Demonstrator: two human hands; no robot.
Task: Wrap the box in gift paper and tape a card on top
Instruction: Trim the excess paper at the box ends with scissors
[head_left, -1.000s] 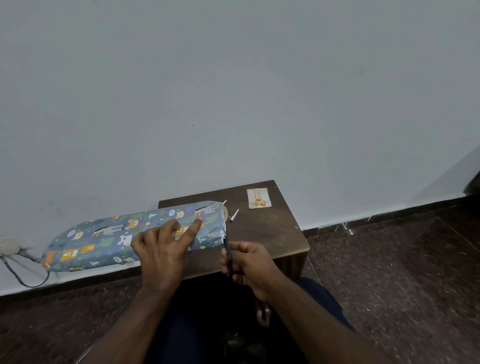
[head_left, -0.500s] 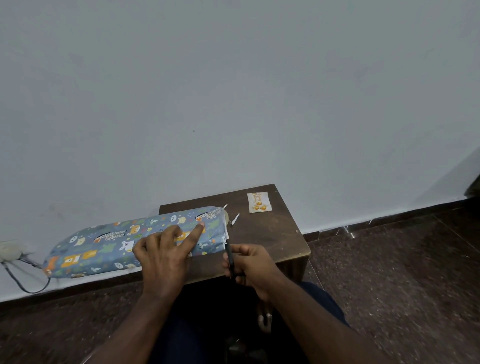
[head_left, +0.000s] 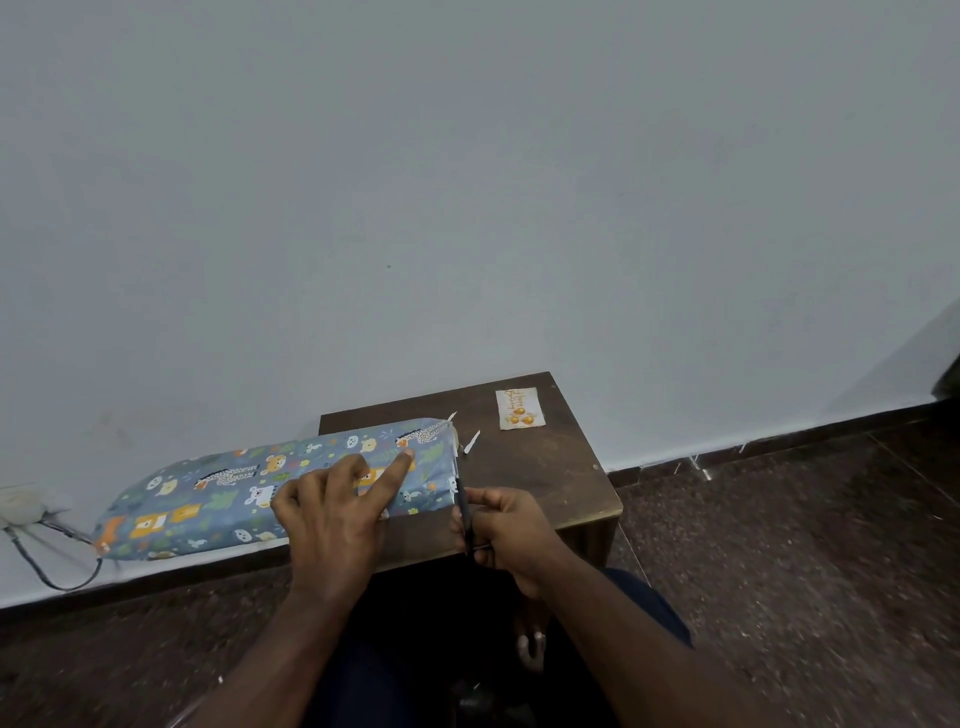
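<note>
Against a plain grey wall (head_left: 467, 182), a small dark wooden table (head_left: 545, 467) carries the long blue animal-print wrapped box (head_left: 218, 493), pinned under the flat, open left hand (head_left: 332, 514), while the right hand (head_left: 506, 527) at the box's right end grips dark slim scissors (head_left: 464, 512), beyond which lies a small white card (head_left: 519, 408).

We see blue gift paper (head_left: 218, 493) printed with orange, white and green cartoon animals, a dark brown table (head_left: 545, 467), and a cream card (head_left: 519, 409) with orange motifs.
</note>
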